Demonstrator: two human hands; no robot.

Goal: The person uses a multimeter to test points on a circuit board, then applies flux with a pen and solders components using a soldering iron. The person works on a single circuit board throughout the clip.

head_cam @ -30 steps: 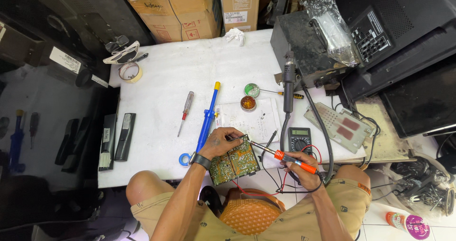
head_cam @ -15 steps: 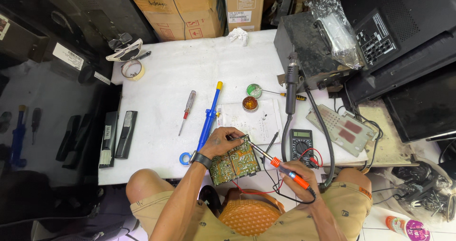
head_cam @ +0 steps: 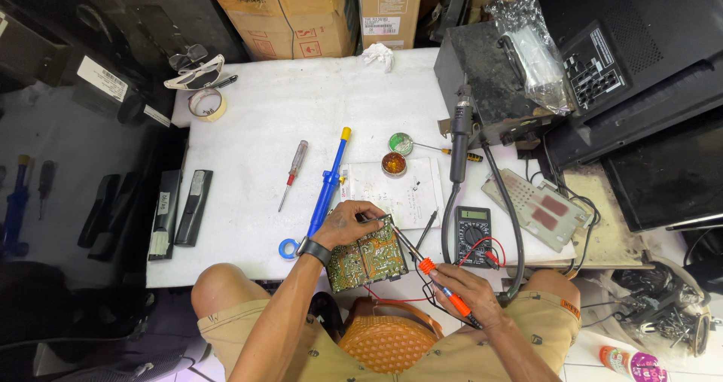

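A green circuit board [head_cam: 367, 261] leans over the white table's front edge [head_cam: 226, 270]. My left hand [head_cam: 348, 222], with a black wristwatch, grips the board's top edge and also pinches a thin black probe. My right hand [head_cam: 465, 293] holds an orange-handled probe [head_cam: 440, 283], whose metal tip reaches up-left onto the board near my left fingers. Red and black leads run from the probes to a black multimeter [head_cam: 473, 234] lying just right of the board.
On the table lie a blue desoldering pump [head_cam: 329, 182], a red screwdriver [head_cam: 292, 173], a blue tape roll [head_cam: 288, 248], two small tins [head_cam: 393, 163], a paper sheet [head_cam: 392, 192], a tape roll [head_cam: 205, 103]. A hot-air handle [head_cam: 459, 143] and grimy station [head_cam: 493, 81] stand right. Remotes [head_cam: 178, 210] lie left.
My right hand has brought the orange probe down and left, so its tip now rests on the board. My left hand stays on the board's top edge.
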